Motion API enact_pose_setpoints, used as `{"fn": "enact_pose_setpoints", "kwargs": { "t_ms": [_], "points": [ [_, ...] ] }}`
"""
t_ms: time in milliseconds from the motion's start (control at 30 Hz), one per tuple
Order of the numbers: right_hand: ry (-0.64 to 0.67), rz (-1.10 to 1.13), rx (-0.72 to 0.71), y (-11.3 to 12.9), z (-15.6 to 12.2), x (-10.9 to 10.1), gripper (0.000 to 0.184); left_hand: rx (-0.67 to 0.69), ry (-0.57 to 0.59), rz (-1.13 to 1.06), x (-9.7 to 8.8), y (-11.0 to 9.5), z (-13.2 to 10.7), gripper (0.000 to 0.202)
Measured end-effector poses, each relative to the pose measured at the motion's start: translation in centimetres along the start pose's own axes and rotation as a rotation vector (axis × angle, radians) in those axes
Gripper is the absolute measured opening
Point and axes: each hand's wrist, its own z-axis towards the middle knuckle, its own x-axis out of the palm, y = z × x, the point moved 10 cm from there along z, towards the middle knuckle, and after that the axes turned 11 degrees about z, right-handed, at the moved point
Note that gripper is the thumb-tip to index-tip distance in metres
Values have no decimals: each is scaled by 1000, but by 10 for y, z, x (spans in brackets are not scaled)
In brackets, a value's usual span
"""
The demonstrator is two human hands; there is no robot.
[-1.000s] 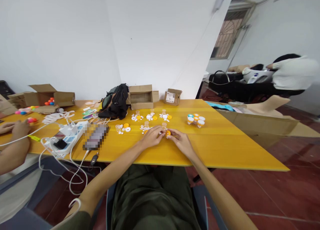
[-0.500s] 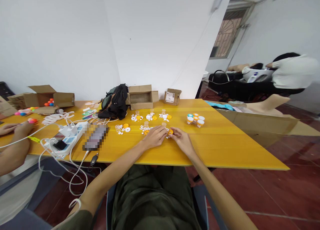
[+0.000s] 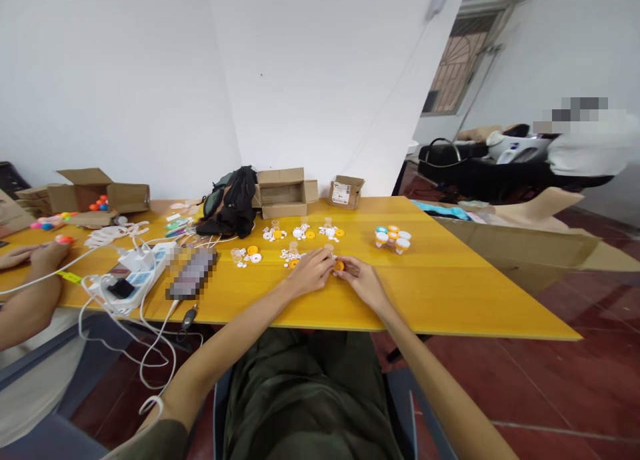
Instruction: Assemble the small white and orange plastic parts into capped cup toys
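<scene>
My right hand (image 3: 362, 277) pinches a round orange disc (image 3: 339, 266) just above the table. Close by on its left is my left hand (image 3: 314, 272), fingers curled together; what they hold, if anything, is hidden. Behind the hands stands a clear plastic cup (image 3: 329, 247), with small white pieces partly covered by my fingers. Beside my left hand lies another little pile with a clear cup (image 3: 293, 247) and an orange disc (image 3: 293, 264). Farther left are a clear cup (image 3: 236, 255) and a white disc (image 3: 255, 258).
Similar piles of white pieces (image 3: 299, 233) lie farther back. Several capped cups (image 3: 393, 239) cluster on the right. A phone (image 3: 193, 273), power strip (image 3: 135, 280) and cables lie left. Cardboard boxes (image 3: 283, 200) and a black bag (image 3: 235, 203) stand behind. A co-worker's arm (image 3: 37, 287) rests at far left.
The orange disc in my right hand has shifted slightly and tilted to show more of its face. My left hand stays nearly in place.
</scene>
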Motion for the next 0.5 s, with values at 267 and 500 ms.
{"fn": "enact_pose_setpoints", "kwargs": {
  "t_ms": [267,500],
  "points": [
    [-83,-85,-48,4,0,-13,26,-18,13,-20,1,2,0,20],
    [-259,-135,-127,-1,-1,-36,34,-46,6,-32,-1,3,-2,21]
  ]
}}
